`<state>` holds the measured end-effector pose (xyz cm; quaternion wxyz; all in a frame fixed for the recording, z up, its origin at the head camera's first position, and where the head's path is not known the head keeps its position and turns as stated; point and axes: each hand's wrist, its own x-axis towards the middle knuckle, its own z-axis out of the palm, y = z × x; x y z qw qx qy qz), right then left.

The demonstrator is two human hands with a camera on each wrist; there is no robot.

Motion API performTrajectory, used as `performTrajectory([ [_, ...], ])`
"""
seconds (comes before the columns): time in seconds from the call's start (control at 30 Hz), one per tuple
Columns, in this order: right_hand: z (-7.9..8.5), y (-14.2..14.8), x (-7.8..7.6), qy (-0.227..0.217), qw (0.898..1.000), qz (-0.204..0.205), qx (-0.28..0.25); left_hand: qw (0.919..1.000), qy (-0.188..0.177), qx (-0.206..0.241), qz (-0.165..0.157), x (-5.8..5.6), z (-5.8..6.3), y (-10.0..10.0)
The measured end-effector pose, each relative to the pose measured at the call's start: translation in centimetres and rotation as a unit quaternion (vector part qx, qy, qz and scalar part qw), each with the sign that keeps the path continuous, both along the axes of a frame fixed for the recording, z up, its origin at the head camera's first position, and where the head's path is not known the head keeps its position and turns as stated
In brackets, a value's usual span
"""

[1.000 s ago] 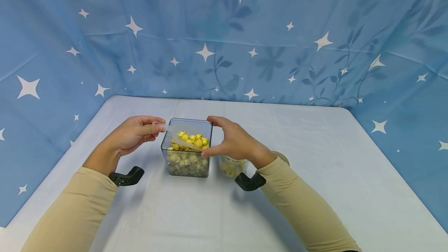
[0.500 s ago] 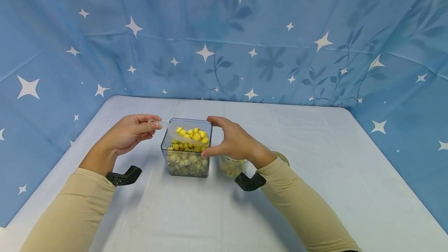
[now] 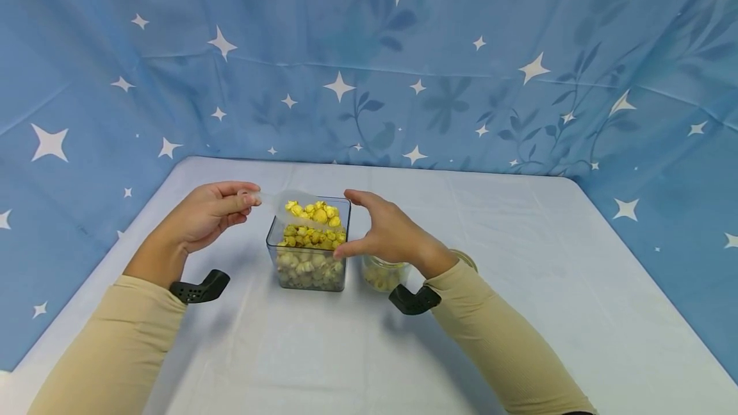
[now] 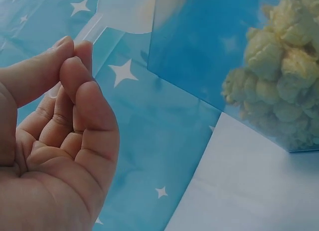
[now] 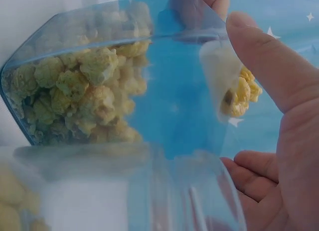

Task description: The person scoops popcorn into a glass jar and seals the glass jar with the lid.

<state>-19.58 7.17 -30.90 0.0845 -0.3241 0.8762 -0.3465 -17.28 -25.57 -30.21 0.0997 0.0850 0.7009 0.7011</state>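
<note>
My left hand (image 3: 210, 213) pinches the handle of a translucent white scoop (image 3: 284, 203) between thumb and fingers. The scoop is loaded with yellow popcorn (image 3: 317, 213) and overlaps the upper part of a clear square container (image 3: 270, 234) in the head view. Through the container's walls more popcorn (image 4: 284, 66) shows in the left wrist view. On the right side of the container, my right hand (image 3: 383, 229) grips it, thumb at the near corner and fingers at the far corner. The right wrist view shows the loaded scoop (image 5: 215, 66) behind the clear wall.
A glass jar (image 3: 383, 275) with pale popcorn stands right of the container, partly under the right hand. A round gold-rimmed item (image 3: 466, 260) is mostly hidden behind the right forearm. White cloth covers the table (image 3: 519, 229); a blue starry curtain (image 3: 369, 37) hangs behind.
My left hand has moved up and slightly left with the scoop, and its popcorn now sits higher over the container. The right hand and the container have stayed in place.
</note>
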Motion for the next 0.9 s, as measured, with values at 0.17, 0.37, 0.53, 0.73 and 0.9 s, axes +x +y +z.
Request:
performTrajectory([
  [0.17,0.2,1.2,0.3,0.007,1.0,-0.016,-0.003,0.9999,0.004,0.016,0.003,0.0,0.3,0.3],
  [0.37,-0.3,3.3,0.6,0.008,0.999,-0.042,0.001,0.9993,0.016,0.033,-0.003,-0.1,0.6,0.7],
  [0.53,-1.3,4.9,0.8,-0.007,0.998,-0.056,-0.004,0.9991,0.024,0.033,-0.005,-0.2,0.8,1.4],
  [0.73,-2.7,5.8,1.0,-0.03,0.998,-0.057,-0.021,0.9991,0.033,0.026,-0.005,-0.2,0.9,2.6],
  [0.9,-3.4,6.0,1.0,-0.025,0.998,-0.056,-0.028,0.9991,0.033,0.026,-0.011,-0.4,0.8,3.5],
])
